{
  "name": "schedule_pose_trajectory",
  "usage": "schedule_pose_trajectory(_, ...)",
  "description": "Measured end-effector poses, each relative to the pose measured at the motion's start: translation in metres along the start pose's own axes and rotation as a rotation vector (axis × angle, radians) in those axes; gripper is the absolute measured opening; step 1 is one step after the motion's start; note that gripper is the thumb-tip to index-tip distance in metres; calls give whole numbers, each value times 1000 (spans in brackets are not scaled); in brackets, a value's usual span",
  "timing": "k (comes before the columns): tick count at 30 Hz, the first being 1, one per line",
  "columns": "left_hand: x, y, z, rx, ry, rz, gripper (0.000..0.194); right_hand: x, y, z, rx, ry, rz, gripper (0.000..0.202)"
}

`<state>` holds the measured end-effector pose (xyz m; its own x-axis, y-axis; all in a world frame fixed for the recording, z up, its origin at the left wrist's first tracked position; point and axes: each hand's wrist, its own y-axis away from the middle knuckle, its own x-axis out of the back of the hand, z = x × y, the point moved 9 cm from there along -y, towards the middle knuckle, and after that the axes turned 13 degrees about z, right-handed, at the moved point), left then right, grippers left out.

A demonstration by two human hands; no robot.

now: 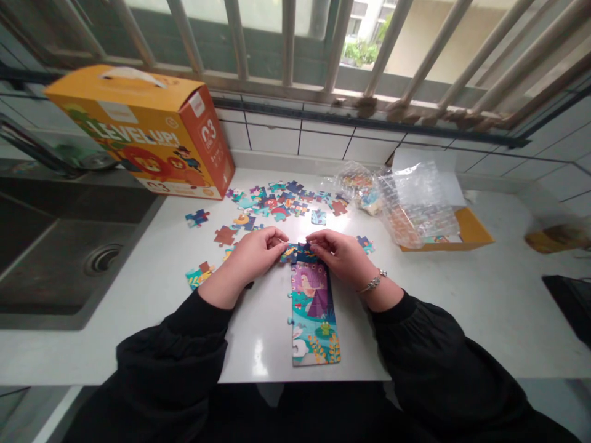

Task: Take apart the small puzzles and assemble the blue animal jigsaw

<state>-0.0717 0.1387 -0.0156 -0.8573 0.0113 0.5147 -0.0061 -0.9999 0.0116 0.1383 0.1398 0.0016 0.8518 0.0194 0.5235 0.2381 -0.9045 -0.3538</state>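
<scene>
A joined strip of puzzle (314,314), with a purple-dressed figure and a green frog, lies on the white counter between my forearms. At its top end are dark blue pieces. My left hand (263,249) pinches a small blue and yellow piece (289,253) at the strip's upper left corner. My right hand (339,253) has its fingers closed on the dark blue piece (305,253) at the top of the strip. Both hands rest close together, fingertips a short gap apart. Loose puzzle pieces (279,212) lie scattered beyond them.
An orange box (152,141) stands at the back left, beside a dark sink (92,258). Plastic bags (415,203) and an open yellow box (473,231) lie at the back right. More pieces (198,275) are left of my left hand. A barred window is behind.
</scene>
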Motion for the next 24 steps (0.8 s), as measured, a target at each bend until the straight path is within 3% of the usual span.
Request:
schedule_pose_trajectory(5, 12, -1, -8, 14, -51, 43, 21, -5, -2, -13, 133, 142, -25, 16)
schedule_pose_trajectory(10, 21, 0, -5, 16, -86, 78, 18, -8, -2, -15, 165, 187, -61, 16)
schedule_pose_trajectory(17, 20, 0, -6, 26, -110, 71, 17, -6, 0, -16, 171, 121, -64, 40)
schedule_pose_trajectory(21, 19, 0, -6, 27, -90, 66, 15, -4, 0, -17, 168, 132, -73, 26)
schedule_pose_trajectory(24, 19, 0, -7, 31, -87, 75, 15, -1, 0, -10, 74, 136, -63, 13)
